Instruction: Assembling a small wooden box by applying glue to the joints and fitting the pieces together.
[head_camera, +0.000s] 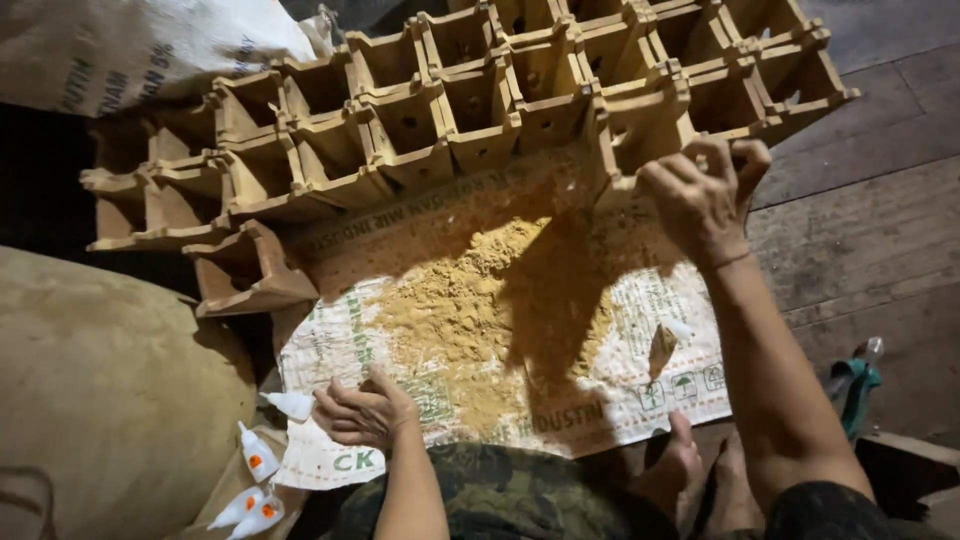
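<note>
- On the floor ahead: wooden grid frame (450, 110), many square cells, lying on a woven sack sheet (640, 400) w/ a sawdust pile (470, 300) in the middle.
- Progress, my read: most cells look joined; one loose cell piece (245, 270) sits apart at the frame's lower left, so work seems unfinished.
- Right hand (705, 195) clamped on the frame's near edge, fingers curled over a cell wall.
- Left hand (365, 410) near the body, fingers together, resting on the sheet just below the sawdust; can't tell if it holds anything.
- Small glue bottles (255, 455), white w/ orange labels, just left of that hand, well apart from the frame.
</note>
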